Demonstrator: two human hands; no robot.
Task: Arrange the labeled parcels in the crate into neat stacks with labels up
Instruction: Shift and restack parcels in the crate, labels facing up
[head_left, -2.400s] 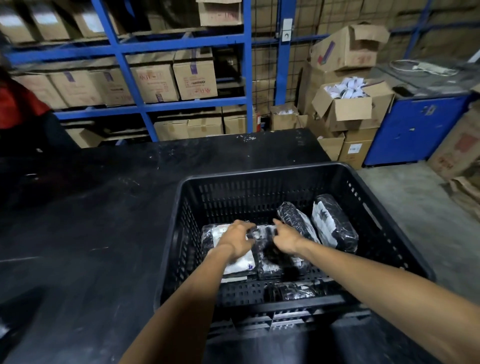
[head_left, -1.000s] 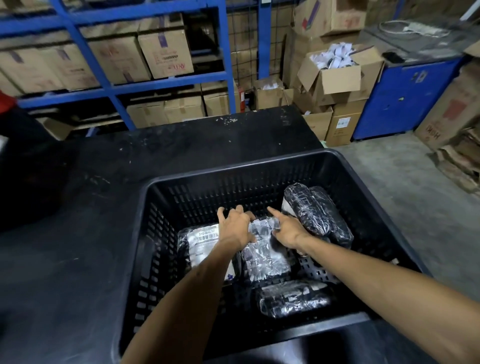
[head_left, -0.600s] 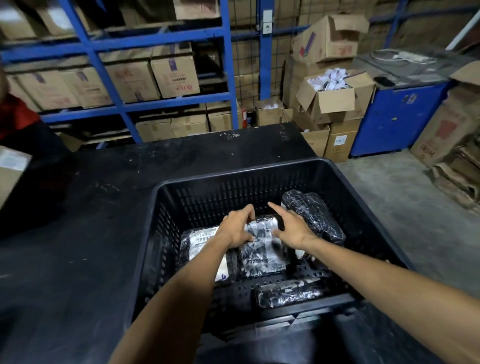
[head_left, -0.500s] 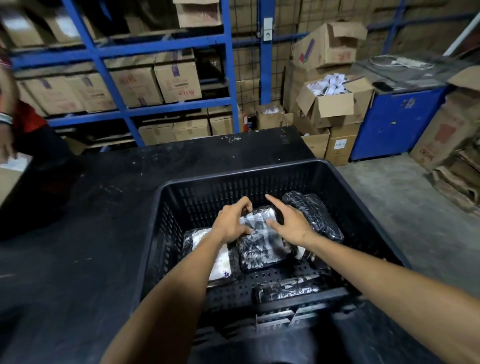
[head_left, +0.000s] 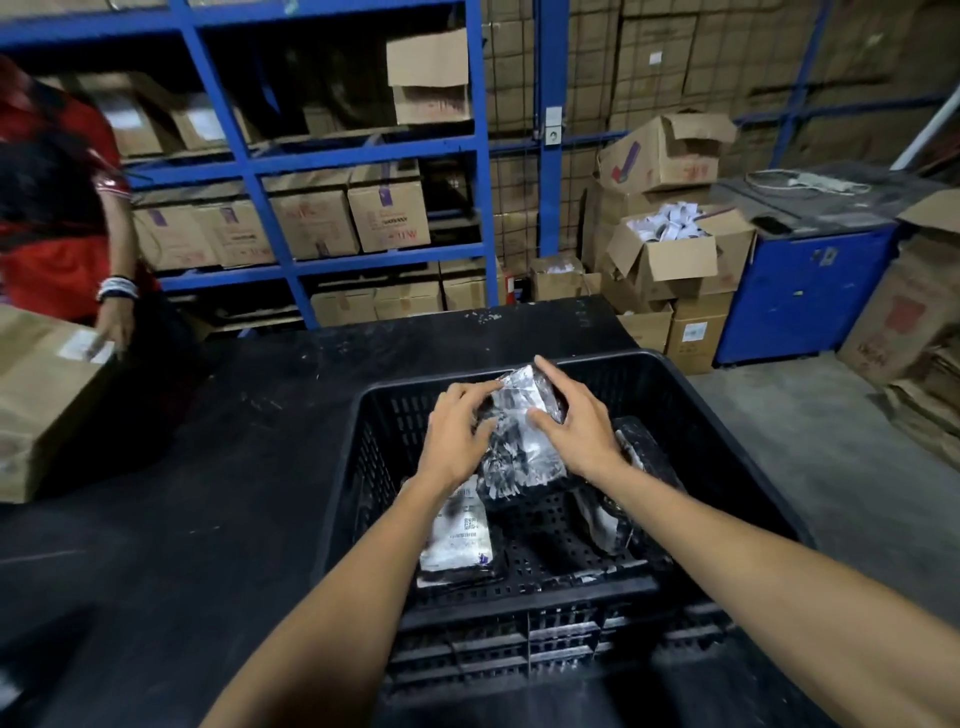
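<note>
A black slatted crate (head_left: 727, 447) stands on a black table. My left hand (head_left: 457, 431) and my right hand (head_left: 576, 426) both grip a shiny black wrapped parcel (head_left: 519, 447), tilted up above the crate floor. To the left lies a flat parcel (head_left: 460, 535) with its white label facing up. Two more black parcels, one at the right (head_left: 644, 452) and one lower (head_left: 602, 519), rest against the right side, partly hidden by my right forearm.
A person in red (head_left: 57, 228) at the left handles a cardboard box (head_left: 41, 395) on the black table (head_left: 182, 519). Blue shelving (head_left: 332, 161) with cartons stands behind. Open cartons (head_left: 670, 254) and a blue cabinet (head_left: 805, 291) are at the right, beside the concrete floor.
Both hands have raised the middle parcel off the crate floor and tipped it up. The view has tilted up, and the person in red has come further into view with a box.
</note>
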